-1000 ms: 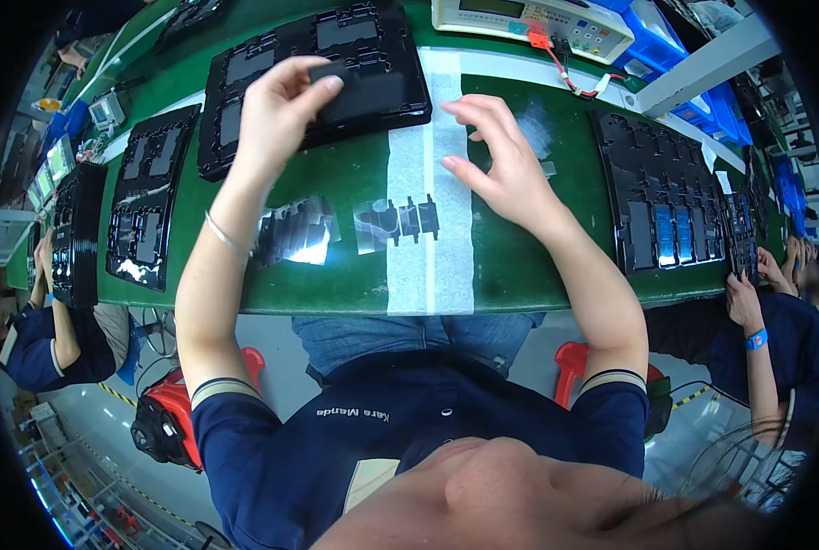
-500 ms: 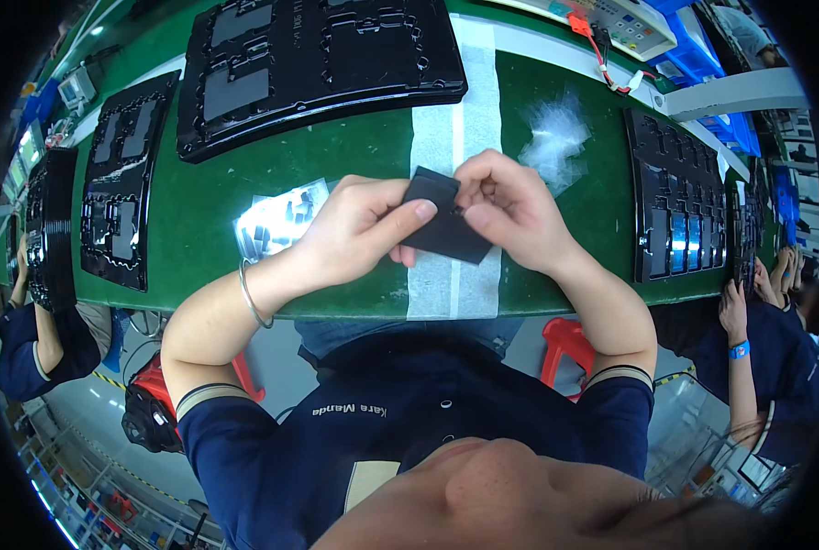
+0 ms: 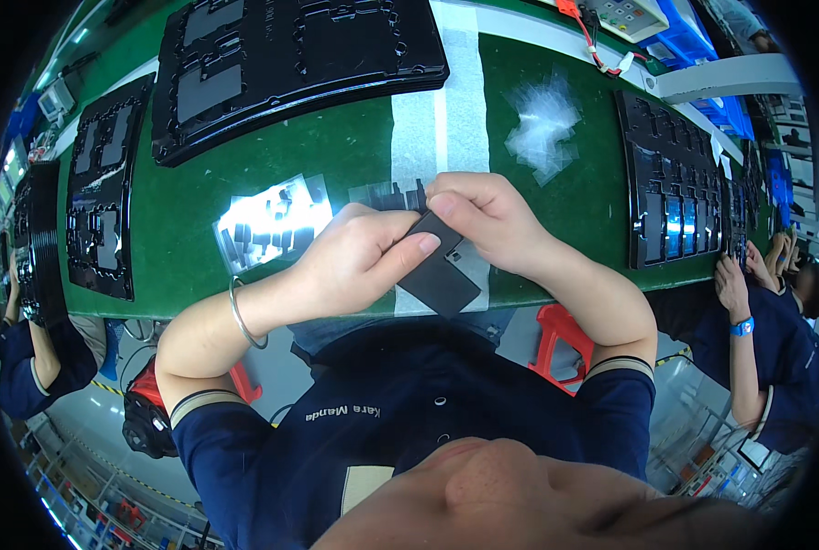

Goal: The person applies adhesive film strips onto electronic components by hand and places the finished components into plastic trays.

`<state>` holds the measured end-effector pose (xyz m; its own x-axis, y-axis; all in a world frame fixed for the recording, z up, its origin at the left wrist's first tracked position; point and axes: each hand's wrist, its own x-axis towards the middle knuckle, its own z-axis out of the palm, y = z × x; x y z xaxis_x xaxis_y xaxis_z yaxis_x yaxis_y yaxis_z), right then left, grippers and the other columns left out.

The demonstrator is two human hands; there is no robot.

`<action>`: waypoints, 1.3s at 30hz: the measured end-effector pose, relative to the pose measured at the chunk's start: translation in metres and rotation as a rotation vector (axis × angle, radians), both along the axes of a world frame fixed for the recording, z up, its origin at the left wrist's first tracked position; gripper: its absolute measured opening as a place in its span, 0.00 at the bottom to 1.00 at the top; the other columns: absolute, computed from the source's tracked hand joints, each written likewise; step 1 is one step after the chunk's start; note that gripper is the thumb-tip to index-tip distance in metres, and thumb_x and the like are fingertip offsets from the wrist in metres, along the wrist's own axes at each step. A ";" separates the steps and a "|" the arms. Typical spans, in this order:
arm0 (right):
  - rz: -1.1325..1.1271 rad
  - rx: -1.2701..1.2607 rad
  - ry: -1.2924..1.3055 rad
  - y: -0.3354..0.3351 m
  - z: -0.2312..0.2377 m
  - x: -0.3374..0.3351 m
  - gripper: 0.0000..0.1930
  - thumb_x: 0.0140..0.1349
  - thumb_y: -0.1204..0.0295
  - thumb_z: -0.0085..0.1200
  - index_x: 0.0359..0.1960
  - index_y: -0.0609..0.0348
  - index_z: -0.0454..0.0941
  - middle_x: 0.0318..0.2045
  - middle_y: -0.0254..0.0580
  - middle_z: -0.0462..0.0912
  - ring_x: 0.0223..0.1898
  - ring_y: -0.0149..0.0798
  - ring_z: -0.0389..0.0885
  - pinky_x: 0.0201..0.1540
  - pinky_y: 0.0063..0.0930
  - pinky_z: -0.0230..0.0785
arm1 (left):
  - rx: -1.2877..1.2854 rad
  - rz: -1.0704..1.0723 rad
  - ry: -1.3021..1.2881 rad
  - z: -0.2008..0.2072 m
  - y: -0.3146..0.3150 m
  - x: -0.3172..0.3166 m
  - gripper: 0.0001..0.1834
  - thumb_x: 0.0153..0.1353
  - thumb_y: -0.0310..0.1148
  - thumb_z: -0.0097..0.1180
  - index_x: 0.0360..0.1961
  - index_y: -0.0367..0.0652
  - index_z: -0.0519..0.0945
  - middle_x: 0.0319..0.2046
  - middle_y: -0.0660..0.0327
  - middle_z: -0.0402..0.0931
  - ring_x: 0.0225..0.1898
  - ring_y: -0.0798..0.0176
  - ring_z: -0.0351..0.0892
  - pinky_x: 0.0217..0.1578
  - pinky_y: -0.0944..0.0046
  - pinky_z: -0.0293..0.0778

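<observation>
We have a flat black part (image 3: pixel 439 270) pinched between both hands over the near edge of the green bench (image 3: pixel 336 156). Left hand (image 3: pixel 350 261) clamps it thumb-on-top; right hand (image 3: pixel 483 220) nips its far corner with the fingertips. Looks like fitting or peeling at that corner. Shiny film sheet (image 3: pixel 272 225) just beyond the left hand, black tray (image 3: pixel 290 55) well beyond. Next needs fine fingertip work.

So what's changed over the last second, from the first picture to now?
Both hands came back from the far side of the bench toward the body. The left hand left the black tray and the right hand left the white strip; together they took hold of a flat black part and now grip it near the bench's front edge. The shiny sheet, crumpled film and trays stayed put.
</observation>
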<state>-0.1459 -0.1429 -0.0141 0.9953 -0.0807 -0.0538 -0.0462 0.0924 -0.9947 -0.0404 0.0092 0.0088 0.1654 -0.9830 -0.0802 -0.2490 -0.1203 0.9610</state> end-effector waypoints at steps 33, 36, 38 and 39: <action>-0.021 -0.135 -0.069 -0.010 0.002 0.002 0.15 0.58 0.68 0.50 0.17 0.62 0.65 0.13 0.28 0.63 0.18 0.21 0.58 0.20 0.20 0.52 | 0.038 0.095 -0.048 -0.004 0.000 0.001 0.17 0.60 0.37 0.47 0.21 0.34 0.70 0.11 0.52 0.65 0.12 0.56 0.62 0.17 0.60 0.60; -0.007 -0.362 -0.106 -0.011 0.003 0.001 0.13 0.58 0.69 0.50 0.19 0.61 0.67 0.12 0.29 0.63 0.16 0.22 0.58 0.19 0.21 0.53 | 0.042 0.089 -0.116 -0.005 0.000 0.001 0.16 0.60 0.37 0.47 0.23 0.35 0.72 0.11 0.53 0.65 0.12 0.57 0.64 0.17 0.61 0.61; -0.025 -0.384 -0.089 -0.011 0.003 0.001 0.12 0.57 0.69 0.50 0.18 0.61 0.68 0.11 0.30 0.64 0.16 0.23 0.58 0.18 0.22 0.53 | 0.037 0.100 -0.157 -0.004 -0.001 -0.001 0.15 0.60 0.37 0.47 0.23 0.35 0.73 0.11 0.53 0.65 0.12 0.58 0.65 0.17 0.61 0.61; -0.028 -0.383 -0.092 -0.012 0.002 0.001 0.12 0.57 0.69 0.50 0.18 0.61 0.68 0.11 0.30 0.64 0.16 0.23 0.58 0.18 0.22 0.53 | 0.042 0.105 -0.134 -0.002 -0.001 -0.001 0.15 0.60 0.37 0.47 0.25 0.35 0.74 0.11 0.55 0.66 0.13 0.60 0.67 0.18 0.63 0.63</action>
